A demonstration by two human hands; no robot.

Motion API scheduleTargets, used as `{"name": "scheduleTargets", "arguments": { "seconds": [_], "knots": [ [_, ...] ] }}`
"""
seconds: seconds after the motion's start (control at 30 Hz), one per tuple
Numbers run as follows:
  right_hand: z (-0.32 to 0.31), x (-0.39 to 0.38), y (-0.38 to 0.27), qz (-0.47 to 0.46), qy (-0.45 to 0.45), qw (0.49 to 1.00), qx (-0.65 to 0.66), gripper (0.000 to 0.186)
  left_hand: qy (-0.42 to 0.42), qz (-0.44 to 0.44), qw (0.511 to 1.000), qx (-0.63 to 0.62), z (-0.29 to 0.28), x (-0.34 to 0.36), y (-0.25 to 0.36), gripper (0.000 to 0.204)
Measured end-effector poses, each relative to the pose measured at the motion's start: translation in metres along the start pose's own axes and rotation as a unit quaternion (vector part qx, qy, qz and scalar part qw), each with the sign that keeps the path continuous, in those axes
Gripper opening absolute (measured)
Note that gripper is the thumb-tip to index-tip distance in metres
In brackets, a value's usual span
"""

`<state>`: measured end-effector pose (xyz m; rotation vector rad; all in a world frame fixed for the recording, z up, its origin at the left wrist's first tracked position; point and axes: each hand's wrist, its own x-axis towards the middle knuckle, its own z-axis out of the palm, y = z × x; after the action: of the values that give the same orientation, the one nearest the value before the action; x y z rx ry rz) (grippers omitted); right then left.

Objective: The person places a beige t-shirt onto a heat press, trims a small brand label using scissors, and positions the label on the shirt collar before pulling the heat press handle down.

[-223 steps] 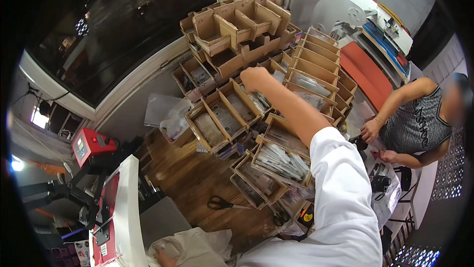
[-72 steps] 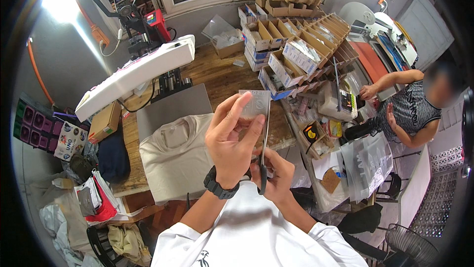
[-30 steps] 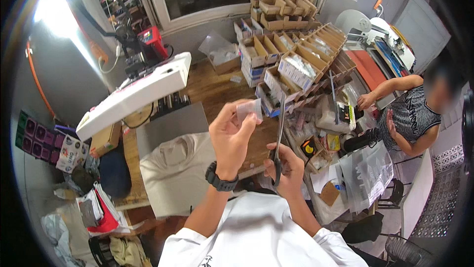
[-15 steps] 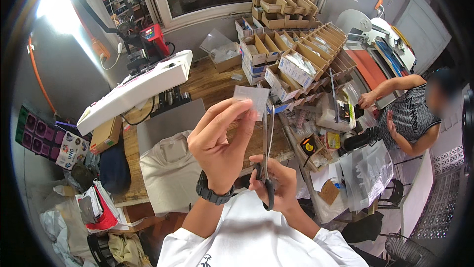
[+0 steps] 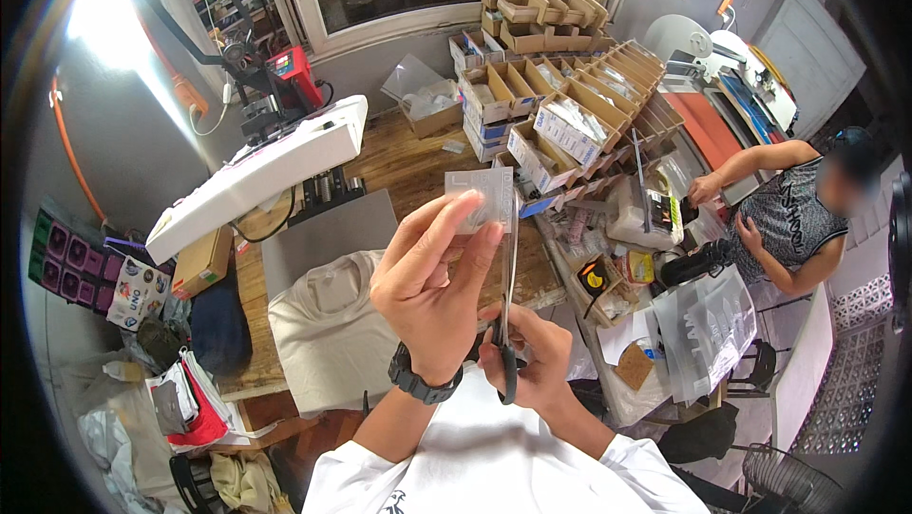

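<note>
My left hand [image 5: 432, 281], with a black watch on its wrist, pinches a small translucent sheet [image 5: 465, 184] between thumb and fingers, held up over the table. My right hand [image 5: 532, 348] grips black-handled scissors [image 5: 510, 276], their long blades pointing upward. Those blades run along the sheet's right edge and look nearly closed; whether they touch it I cannot tell. Below and left of my left hand, a beige T-shirt [image 5: 328, 343] lies across the grey plate of the white heat press [image 5: 261, 177].
Divided cardboard boxes [image 5: 570, 124] are stacked at the back. A cluttered side table with a tape measure [image 5: 593, 276] and clear plastic sheets [image 5: 708, 333] stands on the right, where another person [image 5: 784, 210] works. Folded cloths [image 5: 195, 400] lie at the lower left.
The translucent sheet now stands more upright, and my left hand has shifted slightly right. The scissor blades have come closer together. At right, the other person's lower hand has moved toward their body.
</note>
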<state>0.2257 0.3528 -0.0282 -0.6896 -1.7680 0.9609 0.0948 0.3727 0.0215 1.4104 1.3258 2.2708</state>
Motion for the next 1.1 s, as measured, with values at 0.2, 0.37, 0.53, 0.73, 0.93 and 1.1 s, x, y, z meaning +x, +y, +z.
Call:
{"name": "scheduleTargets", "arguments": {
  "seconds": [0.2, 0.37, 0.53, 0.73, 0.93, 1.1],
  "knots": [
    [-0.0001, 0.0032, -0.0007, -0.033, 0.016, 0.998, -0.045, 0.037, -0.015, -0.020, 1.000, 0.011, -0.0019, -0.0015, 0.0011, 0.033],
    [0.0004, 0.0040, -0.0016, -0.035, 0.021, 0.998, -0.054, 0.036, -0.022, -0.001, 1.000, -0.007, -0.0012, -0.0031, -0.0029, 0.035],
    [0.0036, 0.0021, 0.0033, -0.039, 0.036, 0.998, -0.046, 0.036, -0.035, -0.018, 0.999, -0.008, -0.0021, -0.0033, -0.0026, 0.036],
    [0.0067, 0.0019, 0.0040, -0.036, 0.047, 0.997, -0.045, 0.036, -0.023, -0.047, 0.998, -0.045, -0.0010, -0.0017, 0.0012, 0.033],
    [0.0077, 0.0045, 0.0023, -0.038, 0.052, 0.997, -0.051, 0.035, -0.030, -0.043, 0.998, -0.023, -0.0024, -0.0004, 0.0024, 0.033],
    [0.0077, 0.0053, 0.0027, -0.039, 0.059, 0.996, -0.058, 0.033, -0.040, -0.025, 0.999, -0.011, -0.0011, 0.0010, 0.0007, 0.036]
  ]
}}
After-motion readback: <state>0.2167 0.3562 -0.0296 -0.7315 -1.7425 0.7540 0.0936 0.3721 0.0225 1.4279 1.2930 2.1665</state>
